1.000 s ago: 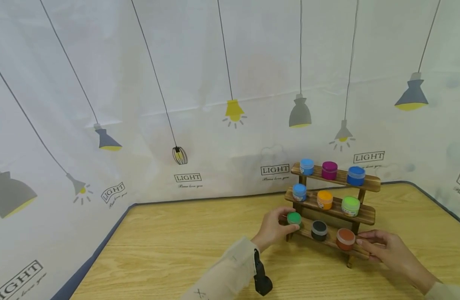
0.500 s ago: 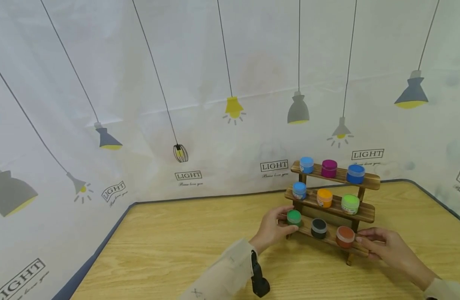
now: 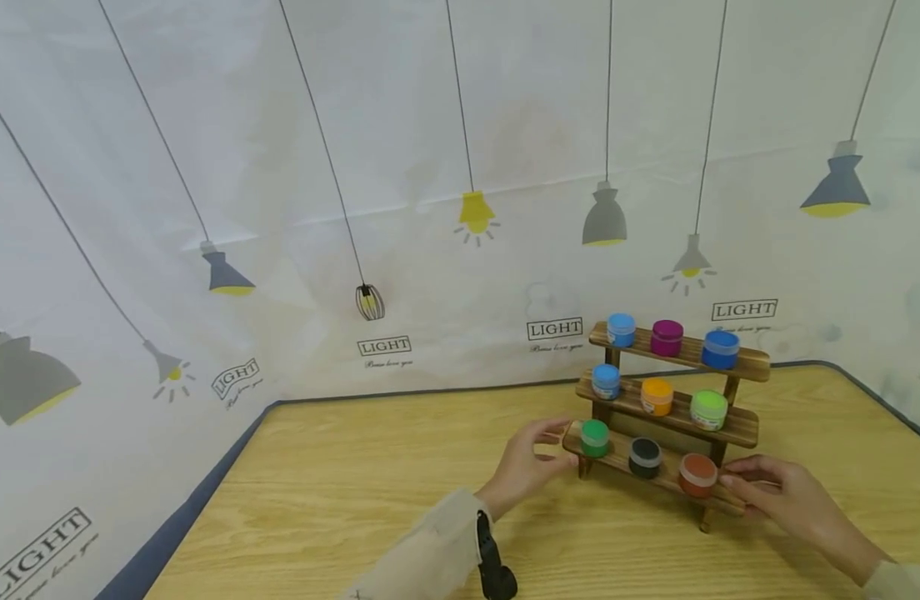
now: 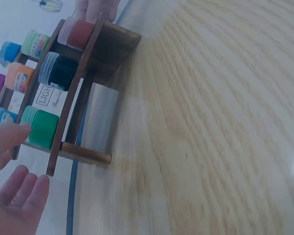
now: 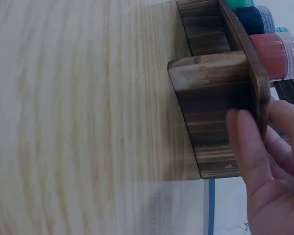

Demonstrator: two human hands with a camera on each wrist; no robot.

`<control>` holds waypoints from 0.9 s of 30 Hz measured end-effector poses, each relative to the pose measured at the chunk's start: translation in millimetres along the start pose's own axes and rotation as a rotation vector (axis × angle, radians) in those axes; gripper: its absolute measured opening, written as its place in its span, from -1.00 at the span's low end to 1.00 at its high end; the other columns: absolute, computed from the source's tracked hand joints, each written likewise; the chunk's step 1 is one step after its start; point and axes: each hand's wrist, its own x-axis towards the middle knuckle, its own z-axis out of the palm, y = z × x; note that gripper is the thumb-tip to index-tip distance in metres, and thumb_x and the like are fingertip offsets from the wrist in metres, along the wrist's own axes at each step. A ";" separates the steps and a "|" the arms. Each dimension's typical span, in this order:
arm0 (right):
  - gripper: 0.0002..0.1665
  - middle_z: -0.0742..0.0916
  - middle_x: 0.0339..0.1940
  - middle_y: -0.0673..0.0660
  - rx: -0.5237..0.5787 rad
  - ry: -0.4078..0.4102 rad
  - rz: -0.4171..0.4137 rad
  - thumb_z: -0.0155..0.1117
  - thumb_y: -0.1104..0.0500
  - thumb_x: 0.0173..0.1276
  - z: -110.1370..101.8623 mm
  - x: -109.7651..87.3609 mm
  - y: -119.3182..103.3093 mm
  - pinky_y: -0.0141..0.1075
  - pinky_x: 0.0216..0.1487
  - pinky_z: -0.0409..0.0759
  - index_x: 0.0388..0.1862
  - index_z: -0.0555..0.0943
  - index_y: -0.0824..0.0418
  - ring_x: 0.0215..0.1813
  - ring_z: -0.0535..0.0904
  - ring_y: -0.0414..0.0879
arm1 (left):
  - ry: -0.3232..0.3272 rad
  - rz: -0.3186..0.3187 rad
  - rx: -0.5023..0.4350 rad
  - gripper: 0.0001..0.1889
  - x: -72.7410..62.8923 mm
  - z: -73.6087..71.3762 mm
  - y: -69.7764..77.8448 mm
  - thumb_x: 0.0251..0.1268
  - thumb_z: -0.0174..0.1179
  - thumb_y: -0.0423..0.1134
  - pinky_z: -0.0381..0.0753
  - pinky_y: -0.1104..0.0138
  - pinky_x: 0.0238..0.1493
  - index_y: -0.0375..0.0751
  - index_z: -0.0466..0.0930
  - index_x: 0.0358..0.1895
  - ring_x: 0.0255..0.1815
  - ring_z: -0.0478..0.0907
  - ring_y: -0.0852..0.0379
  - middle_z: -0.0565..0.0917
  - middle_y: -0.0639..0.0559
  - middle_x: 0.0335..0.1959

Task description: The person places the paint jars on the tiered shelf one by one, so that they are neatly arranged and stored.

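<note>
A three-tier wooden display stand (image 3: 618, 451) stands on the table with three small lidded jars on each tier. The bottom tier bears a green jar (image 3: 595, 439), a black jar (image 3: 645, 458) and a reddish-brown jar (image 3: 697, 475). Beside the green jar is my left hand (image 3: 522, 468), thumb and fingers spread apart with nothing gripped; in the left wrist view its thumb (image 4: 12, 134) overlaps the jar's lid edge, and contact is unclear. My right hand (image 3: 793, 504) pinches the bottom board's right end, fingers (image 5: 250, 147) on its underside.
Orange (image 3: 657, 397), lime-green (image 3: 708, 409) and light blue (image 3: 606, 381) jars occupy the middle tier. On top are light blue, purple (image 3: 667, 337) and dark blue jars. A lamp-printed cloth (image 3: 400, 250) rises behind the wooden table (image 3: 340, 483).
My left hand has let go of the green jar and drawn back slightly leftward. The jar stays on the bottom tier. My right hand keeps its hold on the stand's end.
</note>
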 end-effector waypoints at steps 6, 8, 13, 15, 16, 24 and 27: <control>-0.54 0.63 -0.26 0.22 0.021 0.030 -0.026 0.06 0.18 0.33 -8.9 -6.8 5.7 -0.28 -0.40 0.59 -0.04 0.39 0.61 -0.37 0.60 -0.27 | -0.017 -0.005 0.002 -0.58 -7.6 -14.8 -4.0 0.15 0.19 -0.21 0.48 0.36 -0.15 -0.09 0.43 0.12 -0.01 0.42 -0.03 0.49 -0.05 -0.02; -0.56 0.64 -0.26 0.21 -0.022 0.074 -0.028 0.07 0.17 0.32 -12.3 -8.8 7.3 -0.30 -0.41 0.59 -0.06 0.42 0.58 -0.39 0.59 -0.28 | -0.028 -0.002 0.014 -0.62 -10.5 -20.7 -3.7 0.18 0.15 -0.21 0.49 0.35 -0.16 -0.09 0.46 0.09 -0.04 0.45 0.02 0.52 -0.03 -0.05; -0.58 0.65 -0.33 0.25 -0.086 0.184 -0.056 0.08 0.15 0.31 -24.3 -7.4 20.3 -0.32 -0.44 0.59 -0.08 0.45 0.53 -0.42 0.60 -0.22 | -0.026 -0.015 0.016 -0.68 -20.3 -37.1 6.7 0.22 0.10 -0.25 0.48 0.29 -0.14 -0.13 0.50 0.05 -0.09 0.48 0.08 0.56 -0.01 -0.11; -0.58 0.67 -0.36 0.20 -0.083 0.209 -0.078 0.08 0.12 0.31 -30.4 -4.2 28.7 -0.29 -0.45 0.59 -0.08 0.45 0.50 -0.41 0.62 -0.19 | -0.009 -0.014 0.007 -0.69 -25.0 -44.0 16.2 0.23 0.09 -0.28 0.48 0.27 -0.13 -0.19 0.50 0.05 -0.08 0.47 0.04 0.57 -0.05 -0.12; -0.57 0.68 -0.38 0.16 -0.080 0.220 -0.086 0.09 0.10 0.31 -32.9 -2.3 31.6 -0.29 -0.44 0.59 -0.08 0.45 0.47 -0.40 0.62 -0.19 | 0.001 -0.012 0.005 -0.69 -27.3 -47.5 21.2 0.24 0.08 -0.29 0.47 0.26 -0.12 -0.21 0.49 0.05 -0.08 0.47 0.02 0.57 -0.07 -0.12; -0.67 0.68 -0.35 -0.01 0.099 0.162 -0.152 0.05 0.20 0.33 -33.9 0.8 -36.3 -0.32 -0.36 0.58 -0.03 0.46 0.40 -0.32 0.61 -0.25 | 0.122 0.065 0.041 -0.70 -37.8 -70.8 44.1 0.23 0.07 -0.36 0.49 0.25 -0.13 -0.32 0.48 0.03 -0.07 0.46 -0.05 0.56 -0.21 -0.12; -0.77 0.68 -0.30 -0.04 0.215 0.091 -0.217 0.03 0.26 0.33 -26.2 8.6 -61.5 -0.34 -0.32 0.57 -0.07 0.51 0.25 -0.28 0.61 -0.23 | 0.162 0.081 0.031 -0.71 -38.1 -75.4 45.9 0.21 0.08 -0.38 0.50 0.22 -0.13 -0.35 0.49 0.01 -0.08 0.47 -0.07 0.56 -0.24 -0.12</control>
